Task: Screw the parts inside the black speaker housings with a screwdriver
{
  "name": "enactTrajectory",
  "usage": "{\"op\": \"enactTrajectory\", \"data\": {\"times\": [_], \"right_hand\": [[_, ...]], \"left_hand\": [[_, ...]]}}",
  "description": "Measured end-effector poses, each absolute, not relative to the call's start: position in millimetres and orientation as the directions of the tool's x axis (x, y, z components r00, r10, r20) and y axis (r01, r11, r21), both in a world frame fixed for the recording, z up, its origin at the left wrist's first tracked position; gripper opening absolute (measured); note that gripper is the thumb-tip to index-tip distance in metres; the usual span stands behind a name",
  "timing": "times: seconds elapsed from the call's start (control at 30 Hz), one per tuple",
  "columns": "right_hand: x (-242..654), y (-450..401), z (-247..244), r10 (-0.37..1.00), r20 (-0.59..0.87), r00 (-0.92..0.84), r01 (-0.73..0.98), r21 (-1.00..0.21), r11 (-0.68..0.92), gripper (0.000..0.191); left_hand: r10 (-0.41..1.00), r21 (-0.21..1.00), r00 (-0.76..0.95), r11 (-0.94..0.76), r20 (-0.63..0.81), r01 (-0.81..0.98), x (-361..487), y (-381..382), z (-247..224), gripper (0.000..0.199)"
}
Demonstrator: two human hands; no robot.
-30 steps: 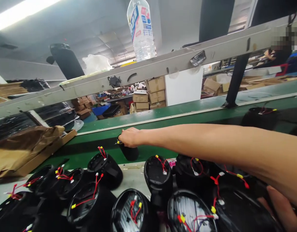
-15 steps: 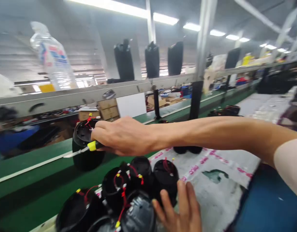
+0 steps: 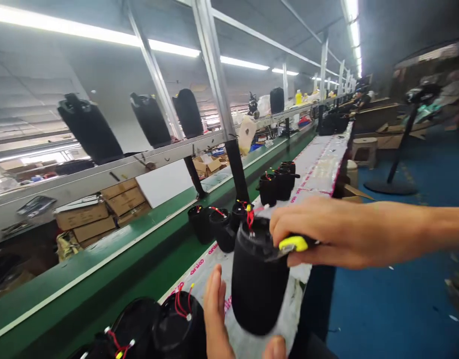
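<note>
My right hand [image 3: 326, 234] grips the rim of a black cylindrical housing [image 3: 261, 284], which hangs upright in front of me. Red wires with a yellow-tipped plug stick up from its top. The same hand also holds a utility knife [image 3: 294, 244], yellow and dark, with its blade lying across the housing's side. My left hand [image 3: 218, 324] is open, fingers and thumb spread beside the lower part of the housing, seemingly not touching it. To its left stand more black housings [image 3: 179, 324] with red wires, partly cut off by the frame edge.
Several black housings [image 3: 224, 229] stand farther along the padded bench [image 3: 304, 192], beside the green conveyor [image 3: 90, 294]. A metal rail shelf [image 3: 165, 155] carries tall black pieces [image 3: 149, 117]. Cardboard boxes [image 3: 122, 202] lie beyond. Stools [image 3: 365, 149] and a stand [image 3: 391, 185] are at right.
My right hand has carried the housing and knife rightward from above the conveyor to over the bench. My left hand has moved away from the grouped housings towards the held one. The view has turned right.
</note>
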State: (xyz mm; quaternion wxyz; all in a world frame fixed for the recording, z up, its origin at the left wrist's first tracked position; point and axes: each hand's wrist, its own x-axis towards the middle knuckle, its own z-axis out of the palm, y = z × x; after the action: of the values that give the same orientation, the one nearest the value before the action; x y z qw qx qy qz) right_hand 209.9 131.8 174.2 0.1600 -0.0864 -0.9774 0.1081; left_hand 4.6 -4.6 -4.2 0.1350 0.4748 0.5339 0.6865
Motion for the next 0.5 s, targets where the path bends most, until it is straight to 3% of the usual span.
{"op": "enactTrajectory", "data": {"times": [0.1,0.17,0.23,0.33,0.5], "right_hand": [[204.3,141.9,139.6,0.191,0.148,-0.970,0.095,-0.495,0.864,0.013],[194.0,149.3,115.3,0.177,0.140,-0.974,0.046,-0.644,0.763,0.016],[184.3,153.8,95.4,0.278,0.146,-0.949,0.092,-0.718,0.690,0.023],[177.9,151.6,79.3,0.431,0.231,-0.872,0.188,-0.655,0.732,0.036],[182.3,146.2,64.8,0.319,0.256,-0.913,0.223,-0.343,0.912,0.023]], "left_hand": [[0.901,0.944,-0.328,-0.322,0.282,-0.073,14.3,20.1,-1.0,0.101],[0.952,0.957,-0.268,-0.204,0.144,-0.208,17.7,25.7,-3.2,0.091],[0.946,0.956,-0.321,-0.123,0.032,-0.268,18.6,24.6,-6.5,0.077],[0.899,0.926,-0.417,-0.036,-0.135,-0.376,18.7,17.7,-9.9,0.070],[0.863,0.897,-0.447,0.014,-0.234,-0.442,14.4,12.3,-13.1,0.074]]}}
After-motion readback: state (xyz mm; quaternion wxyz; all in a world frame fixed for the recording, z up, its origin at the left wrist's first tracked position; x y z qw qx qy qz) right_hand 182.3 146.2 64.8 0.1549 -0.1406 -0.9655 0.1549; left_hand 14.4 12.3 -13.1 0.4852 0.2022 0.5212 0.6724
